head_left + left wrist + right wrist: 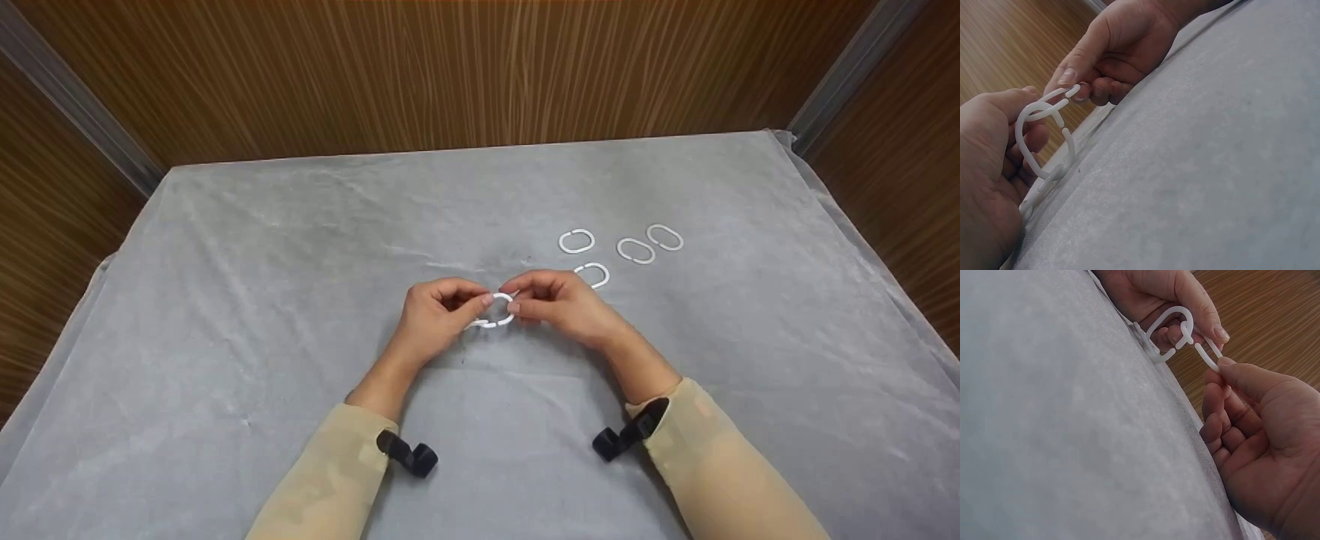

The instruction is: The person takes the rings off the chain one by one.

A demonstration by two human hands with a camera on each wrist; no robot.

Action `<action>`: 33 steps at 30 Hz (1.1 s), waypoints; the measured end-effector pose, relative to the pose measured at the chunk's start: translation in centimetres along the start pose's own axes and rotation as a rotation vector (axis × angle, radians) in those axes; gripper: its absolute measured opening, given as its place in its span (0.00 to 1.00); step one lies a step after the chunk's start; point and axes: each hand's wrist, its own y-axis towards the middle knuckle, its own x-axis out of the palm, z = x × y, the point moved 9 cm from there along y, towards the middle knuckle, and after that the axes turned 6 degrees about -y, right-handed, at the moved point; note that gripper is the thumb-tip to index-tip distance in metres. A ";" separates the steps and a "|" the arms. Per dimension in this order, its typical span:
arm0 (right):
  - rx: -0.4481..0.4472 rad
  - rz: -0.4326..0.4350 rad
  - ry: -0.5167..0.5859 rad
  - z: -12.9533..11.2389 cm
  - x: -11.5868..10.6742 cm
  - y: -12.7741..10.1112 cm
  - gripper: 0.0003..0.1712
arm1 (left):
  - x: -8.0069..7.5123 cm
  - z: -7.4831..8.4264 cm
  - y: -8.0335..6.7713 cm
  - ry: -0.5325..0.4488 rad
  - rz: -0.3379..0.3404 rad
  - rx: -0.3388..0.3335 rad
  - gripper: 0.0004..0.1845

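Observation:
My left hand (pixel 435 315) and right hand (pixel 566 307) meet over the middle of the cloth, thumbs facing each other. Between the left thumb and fingers is a white oval plastic link (pixel 1021 140) with a small gap in its side. The right thumb and fingertips pinch a second link (pixel 1207 359), which passes through the first one in the left wrist view. From the lower end of the left hand's link hang further joined links (pixel 1044 185), partly hidden by that hand.
Right of the hands lie several loose links: one close behind the right hand (pixel 600 276), another link (pixel 561 244) farther back, and a pair (pixel 651 255) to the right. A grey cloth (pixel 262 360) covers the table. Wood-grain panels (pixel 450 75) stand behind and at both sides.

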 end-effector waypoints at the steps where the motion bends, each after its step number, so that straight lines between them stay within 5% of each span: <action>1: 0.000 0.006 0.002 0.0 -0.1 0.0 0.16 | -0.1 0.0 0.0 0.003 0.007 -0.003 0.05; 10: 0.008 0.101 0.032 0.3 -0.9 0.1 0.18 | -1.0 0.0 0.1 0.006 0.090 0.024 0.09; 33: 0.057 0.249 0.194 1.1 -2.1 0.0 0.22 | -1.1 0.3 0.1 0.093 0.121 0.082 0.08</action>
